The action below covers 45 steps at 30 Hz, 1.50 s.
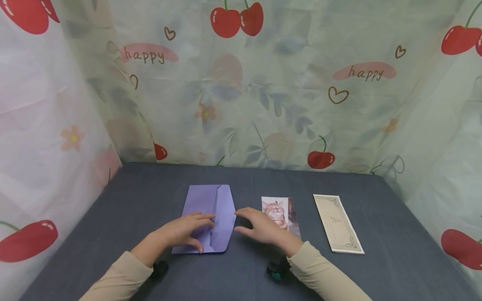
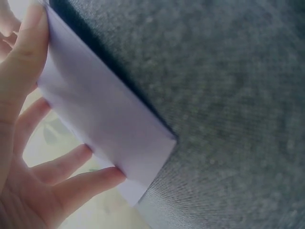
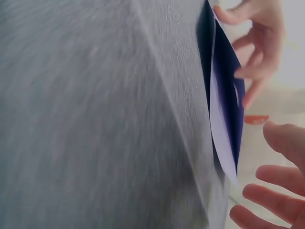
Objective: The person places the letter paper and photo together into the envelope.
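A purple envelope (image 1: 200, 196) lies on the dark cloth in the head view, its flap (image 1: 226, 217) folded out to the right and its opening along the flap's crease. My left hand (image 1: 184, 230) rests on the envelope's body with fingers spread and fingertips near the opening. In the right wrist view, the opening gapes a little under the left hand (image 3: 262, 45). Beside the flap, my right hand (image 1: 263, 225) has loosely bent, parted fingers with nothing between them. Its index fingertip is right at the flap's outer edge. A cat picture card (image 1: 275, 211) lies partly hidden behind the right hand.
A beige card with an ornamental border (image 1: 339, 223) lies to the right of the cat picture. The dark tablecloth (image 1: 241, 276) covers the table. A cherry-print curtain (image 1: 241, 125) hangs behind and at both sides. Dark wrist devices (image 1: 276, 271) sit under both wrists.
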Tool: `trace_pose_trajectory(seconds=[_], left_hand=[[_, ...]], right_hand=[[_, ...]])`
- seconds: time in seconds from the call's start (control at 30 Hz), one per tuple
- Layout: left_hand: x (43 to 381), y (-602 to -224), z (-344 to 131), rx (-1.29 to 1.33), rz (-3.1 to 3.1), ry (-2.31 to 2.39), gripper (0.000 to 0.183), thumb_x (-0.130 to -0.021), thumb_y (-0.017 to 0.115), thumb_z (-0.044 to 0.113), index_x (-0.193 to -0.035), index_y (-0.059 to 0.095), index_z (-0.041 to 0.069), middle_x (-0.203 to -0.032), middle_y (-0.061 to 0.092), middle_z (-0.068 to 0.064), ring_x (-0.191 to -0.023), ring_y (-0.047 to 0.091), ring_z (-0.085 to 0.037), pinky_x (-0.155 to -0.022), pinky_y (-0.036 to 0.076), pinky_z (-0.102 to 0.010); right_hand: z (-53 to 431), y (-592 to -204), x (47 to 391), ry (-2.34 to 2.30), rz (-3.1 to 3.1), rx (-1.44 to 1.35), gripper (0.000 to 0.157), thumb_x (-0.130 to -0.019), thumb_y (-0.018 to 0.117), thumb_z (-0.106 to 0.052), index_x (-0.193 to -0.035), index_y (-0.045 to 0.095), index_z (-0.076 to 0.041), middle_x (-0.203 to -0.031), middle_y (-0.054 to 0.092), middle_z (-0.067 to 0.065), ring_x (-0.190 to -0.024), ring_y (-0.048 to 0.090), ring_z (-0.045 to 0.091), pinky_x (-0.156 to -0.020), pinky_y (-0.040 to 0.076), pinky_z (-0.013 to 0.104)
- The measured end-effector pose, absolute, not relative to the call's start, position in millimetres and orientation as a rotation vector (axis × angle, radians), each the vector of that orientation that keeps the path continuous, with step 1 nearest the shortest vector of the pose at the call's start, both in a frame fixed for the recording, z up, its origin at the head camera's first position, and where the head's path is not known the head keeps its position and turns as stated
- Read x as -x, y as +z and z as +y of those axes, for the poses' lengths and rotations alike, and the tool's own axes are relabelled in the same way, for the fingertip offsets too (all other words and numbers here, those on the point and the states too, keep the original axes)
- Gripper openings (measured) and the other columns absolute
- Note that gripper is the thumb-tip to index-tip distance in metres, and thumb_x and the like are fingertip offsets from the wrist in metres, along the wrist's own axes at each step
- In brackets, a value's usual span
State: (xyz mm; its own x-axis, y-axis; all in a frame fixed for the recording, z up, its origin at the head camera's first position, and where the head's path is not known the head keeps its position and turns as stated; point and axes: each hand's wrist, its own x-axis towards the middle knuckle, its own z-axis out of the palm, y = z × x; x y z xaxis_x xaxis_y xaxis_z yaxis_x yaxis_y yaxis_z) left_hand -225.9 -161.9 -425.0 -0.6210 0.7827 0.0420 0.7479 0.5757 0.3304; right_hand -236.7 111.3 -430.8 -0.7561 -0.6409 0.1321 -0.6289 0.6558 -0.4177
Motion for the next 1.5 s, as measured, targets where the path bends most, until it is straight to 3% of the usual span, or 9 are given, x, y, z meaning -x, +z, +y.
trace_pose_trajectory(seconds=[0.57,1.0,1.27,1.5], left_hand=[[224.5,-425.2,-161.6,-1.347,2.714,0.473,0.056,-0.068,0.076,0.037,-0.113,0.056,0.009,-0.139,0.049,-0.017,-0.126,0.046,-0.042,-0.103,0.036,-0.055],[223.1,-423.8,-161.8,-1.326,2.701,0.475,0.056,-0.068,0.075,0.037,-0.112,0.056,0.010,-0.140,0.048,-0.016,-0.127,0.045,-0.039,-0.103,0.037,-0.053],[223.3,-423.2,-162.1,-1.332,2.705,0.472,0.055,-0.068,0.076,0.037,-0.112,0.057,0.010,-0.140,0.048,-0.016,-0.126,0.046,-0.039,-0.102,0.038,-0.052],[223.0,-423.1,-161.3,-1.316,2.700,0.468,0.055,-0.068,0.075,0.038,-0.112,0.057,0.010,-0.140,0.048,-0.015,-0.127,0.045,-0.038,-0.103,0.037,-0.052]], right_hand=[[181.0,-430.5,233.4,-1.018,2.985,0.882,0.040,-0.084,0.067,-0.013,-0.119,0.058,0.005,-0.115,0.064,0.020,-0.098,0.064,0.031,-0.081,0.053,0.043],[221.8,-436.6,232.0,-0.998,3.103,0.519,0.042,-0.082,0.070,-0.016,-0.116,0.059,0.004,-0.104,0.065,0.019,-0.089,0.065,0.027,-0.074,0.055,0.039],[235.2,-442.7,229.6,-0.968,3.116,0.263,0.044,-0.081,0.070,-0.017,-0.116,0.058,0.007,-0.107,0.065,0.022,-0.088,0.064,0.027,-0.073,0.054,0.039],[234.2,-441.4,231.9,-1.033,3.024,0.107,0.046,-0.078,0.073,-0.017,-0.112,0.059,0.010,-0.096,0.067,0.020,-0.080,0.065,0.024,-0.067,0.054,0.035]])
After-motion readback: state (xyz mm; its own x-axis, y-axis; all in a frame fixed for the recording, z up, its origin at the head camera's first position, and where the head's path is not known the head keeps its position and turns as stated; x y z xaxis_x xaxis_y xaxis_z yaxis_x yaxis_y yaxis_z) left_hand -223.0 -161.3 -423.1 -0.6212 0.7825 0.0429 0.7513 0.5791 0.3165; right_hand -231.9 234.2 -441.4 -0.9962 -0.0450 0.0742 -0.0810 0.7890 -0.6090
